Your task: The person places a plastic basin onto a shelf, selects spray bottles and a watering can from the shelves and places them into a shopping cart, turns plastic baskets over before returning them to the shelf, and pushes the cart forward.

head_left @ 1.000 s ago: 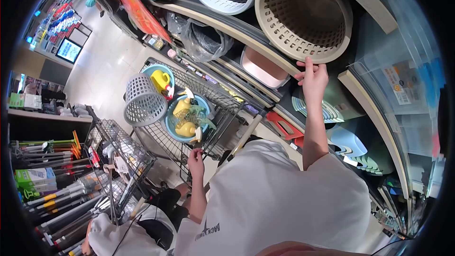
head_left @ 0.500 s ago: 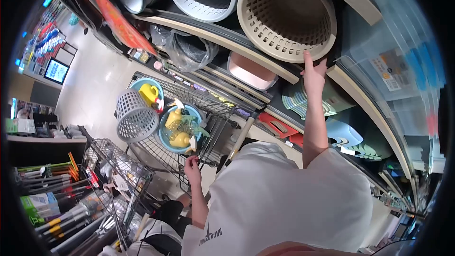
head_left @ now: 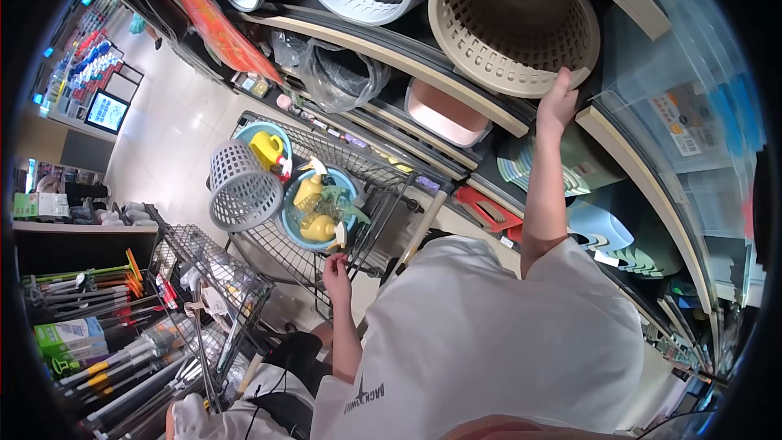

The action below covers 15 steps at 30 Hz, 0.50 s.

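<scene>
My right hand [head_left: 556, 106] grips the near rim of a beige laundry basket [head_left: 515, 73] with slotted walls, which rests tilted on the upper shelf with its mouth facing me. The thumb lies over the rim, and the other fingers are partly hidden. Low by the side of a wire shopping cart [head_left: 383, 187], my left hand [head_left: 336, 270] is loosely closed, with nothing visible in it. Inside the cart, a blue basin [head_left: 287, 232] holds yellow spray bottles [head_left: 318, 228]. A grey perforated basket [head_left: 244, 187] lies beside another blue basin [head_left: 262, 129] with a yellow bottle [head_left: 265, 149].
More baskets, including a white one [head_left: 358, 12], fill the upper shelf [head_left: 391, 49]. Below it are a pink tub [head_left: 448, 110] and stacked green basins [head_left: 562, 167]. Clear plastic boxes [head_left: 692, 130] stand at right. Another wire cart [head_left: 220, 277] and a person [head_left: 269, 395] are at lower left.
The view has shifted slightly, so the shelf and cart sit a little further right and higher. My right hand stays at the basket's rim, its fingers now wrapped more closely around it.
</scene>
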{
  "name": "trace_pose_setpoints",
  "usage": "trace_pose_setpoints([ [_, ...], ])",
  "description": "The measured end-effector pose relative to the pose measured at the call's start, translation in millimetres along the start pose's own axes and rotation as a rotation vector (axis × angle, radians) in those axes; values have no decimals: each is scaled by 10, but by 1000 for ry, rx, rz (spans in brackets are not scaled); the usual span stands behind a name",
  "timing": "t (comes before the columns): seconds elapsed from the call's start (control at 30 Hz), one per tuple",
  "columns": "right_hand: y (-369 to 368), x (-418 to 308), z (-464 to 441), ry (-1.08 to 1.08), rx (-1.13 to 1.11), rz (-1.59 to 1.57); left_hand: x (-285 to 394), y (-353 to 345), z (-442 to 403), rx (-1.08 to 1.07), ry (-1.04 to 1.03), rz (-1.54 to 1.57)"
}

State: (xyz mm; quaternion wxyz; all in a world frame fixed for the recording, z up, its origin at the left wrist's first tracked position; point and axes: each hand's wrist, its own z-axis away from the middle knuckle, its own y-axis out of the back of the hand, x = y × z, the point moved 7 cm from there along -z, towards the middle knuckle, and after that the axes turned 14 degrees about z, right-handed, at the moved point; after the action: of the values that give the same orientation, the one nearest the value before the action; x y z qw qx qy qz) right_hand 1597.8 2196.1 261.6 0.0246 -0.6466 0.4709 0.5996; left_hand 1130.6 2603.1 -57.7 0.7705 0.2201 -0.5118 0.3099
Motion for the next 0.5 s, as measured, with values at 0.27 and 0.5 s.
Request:
trace_pose_setpoints([
  [0.27, -66, -72, -11, -112, -11, -120, -95, 74, -25, -13, -3, 7],
  [0.5, -191, -48, -68, -166, -129, -634, 270, -101, 38, 3, 14, -124],
])
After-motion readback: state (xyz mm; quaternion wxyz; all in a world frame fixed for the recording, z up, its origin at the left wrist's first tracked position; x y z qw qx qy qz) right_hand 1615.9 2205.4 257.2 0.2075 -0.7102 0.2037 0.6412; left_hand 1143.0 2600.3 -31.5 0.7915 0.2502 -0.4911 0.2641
